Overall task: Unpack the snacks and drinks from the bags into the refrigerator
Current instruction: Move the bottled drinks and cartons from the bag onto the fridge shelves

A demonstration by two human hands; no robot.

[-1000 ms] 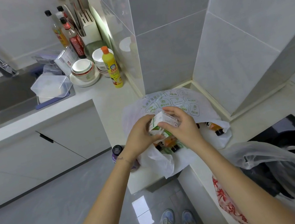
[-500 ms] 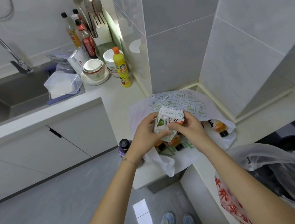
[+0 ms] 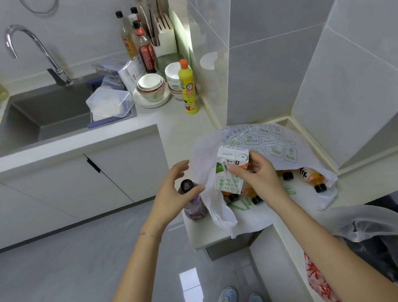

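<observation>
One white-and-green drink carton (image 3: 230,172) held above white green-printed plastic bag (image 3: 274,144), right hand (image 3: 259,180) pinching it between thumb and fingers for carrying. Left hand (image 3: 173,193) at carton's 9 o'clock, fingers spread, empty, probably going for purple dark-capped bottle (image 3: 194,205).

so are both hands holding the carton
No, only the right hand grips the carton; the left hand is apart from it, fingers spread beside the purple bottle.

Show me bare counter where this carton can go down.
Bare counter lies between the yellow bottle and the white bag, and along the front edge before the sink. Crowded: the bowls by the corner, and the counter end around the purple bottle.
</observation>
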